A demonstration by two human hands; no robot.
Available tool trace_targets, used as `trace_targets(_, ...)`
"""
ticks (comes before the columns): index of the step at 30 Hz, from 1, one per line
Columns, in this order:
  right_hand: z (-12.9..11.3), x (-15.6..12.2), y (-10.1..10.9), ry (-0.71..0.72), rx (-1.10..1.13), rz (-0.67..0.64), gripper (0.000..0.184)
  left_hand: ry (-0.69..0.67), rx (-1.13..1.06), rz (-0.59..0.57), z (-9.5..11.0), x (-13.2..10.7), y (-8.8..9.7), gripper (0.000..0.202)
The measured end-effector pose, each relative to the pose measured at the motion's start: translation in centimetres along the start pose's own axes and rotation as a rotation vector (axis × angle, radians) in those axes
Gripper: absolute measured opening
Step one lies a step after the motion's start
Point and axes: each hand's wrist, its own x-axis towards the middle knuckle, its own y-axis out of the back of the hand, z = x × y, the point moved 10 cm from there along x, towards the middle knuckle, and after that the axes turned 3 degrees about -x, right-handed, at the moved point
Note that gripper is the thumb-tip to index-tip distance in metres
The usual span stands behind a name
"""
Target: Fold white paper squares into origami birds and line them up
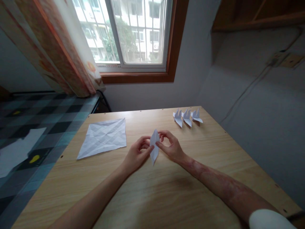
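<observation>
Between my two hands, above the middle of the table, a folded white paper (154,148) stands upright as a narrow diamond, pointed at top and bottom. My left hand (140,149) pinches its left edge, thumb on the near face and fingers curled behind. On the other edge, my right hand (172,146) grips it with thumb and forefinger. To the left lies a flat white sheet (105,136) covered in crossing creases. Three folded paper figures (187,117) with upright points sit in a row at the back right.
The wooden table (147,197) runs up near the wall under a window (138,31). At left is a checked bed cover (50,121) with white paper pieces (21,149) on it. A curtain (62,41) hangs beside the window; a cable (247,89) runs down the right wall.
</observation>
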Motion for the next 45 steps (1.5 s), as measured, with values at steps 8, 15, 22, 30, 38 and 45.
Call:
trace_targets(8,-0.9,0.2,0.3,0.011,-0.018,0.012,0.049,0.005,0.018,0.001,-0.1,-0.1,0.0,0.044)
trace_targets(15,0.8,-0.2,0.2,-0.035,0.089,0.047,0.039,-0.004,0.042,-0.034,0.0,-0.2,-0.5,0.042)
trace_targets(22,1.2,-0.1,0.3,-0.051,0.089,0.026,0.025,-0.014,0.057,-0.05,-0.2,-0.2,-0.5,0.04)
trace_targets(30,2.5,-0.1,-0.9,-0.12,0.15,-0.079,0.029,-0.034,0.088,-0.062,0.3,-0.3,-0.7,0.034)
trace_targets(38,0.4,0.4,-1.6,-0.044,0.071,-0.164,0.023,-0.117,0.035,0.081,1.4,0.0,0.3,0.042)
trace_targets(45,-0.9,0.2,-0.4,0.032,-0.171,-0.061,0.008,-0.152,0.168,0.095,1.4,0.0,0.7,0.026)
